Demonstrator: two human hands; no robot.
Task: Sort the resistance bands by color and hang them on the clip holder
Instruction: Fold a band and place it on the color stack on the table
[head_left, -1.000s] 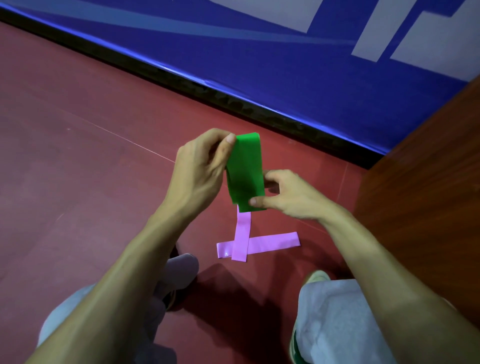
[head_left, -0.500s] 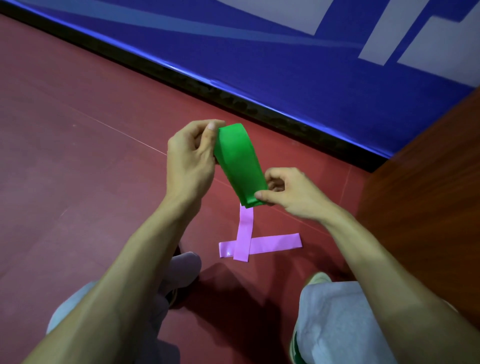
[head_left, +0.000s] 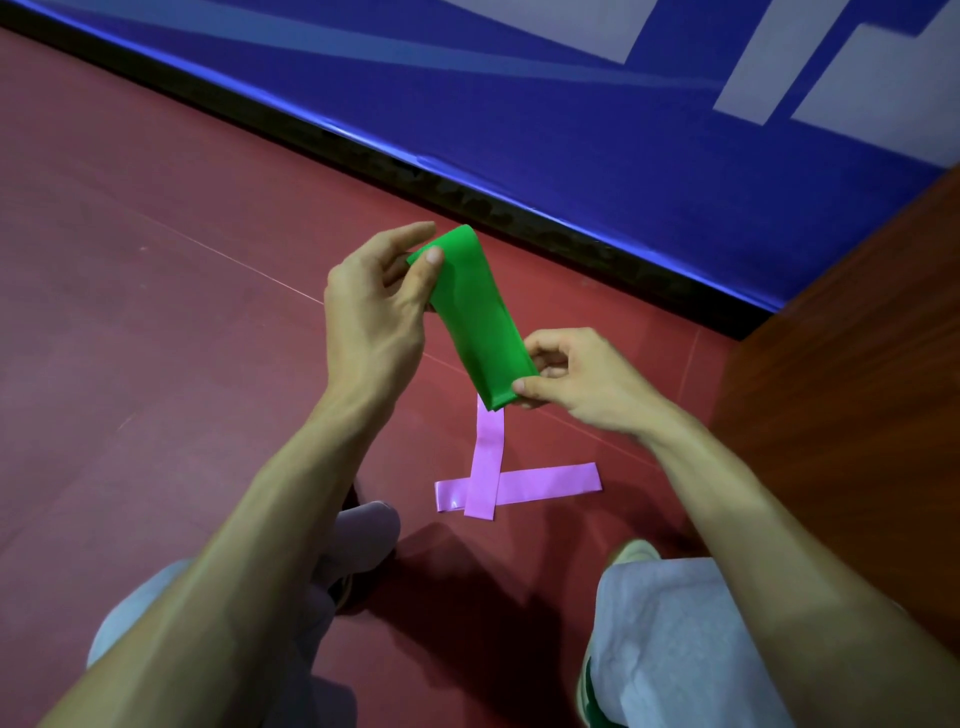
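Glossy green resistance band (head_left: 475, 317), a flat folded loop, is pinched at its top by left hand (head_left: 376, 312) fingers and at its bottom by right hand (head_left: 582, 382) fingers, above two crossed smooth pink bands (head_left: 511, 480) laid on the red floor (head_left: 156, 312).

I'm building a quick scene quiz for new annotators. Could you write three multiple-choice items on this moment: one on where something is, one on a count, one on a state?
1. Where do the pink bands lie?
A. On the red floor, below the hands
B. On the wooden surface at right
C. Over the person's knee

2. How many pink bands show?
A. One
B. Two
C. Four

3. How is the green band held?
A. Lying loose on the floor
B. In the left hand only
C. Pinched at its two ends, one hand each

Answers: 1 A, they lie flat on the floor, crossed over each other. 2 B, one upright strip crosses one sideways strip. 3 C, the left hand grips the top end and the right hand the bottom end.
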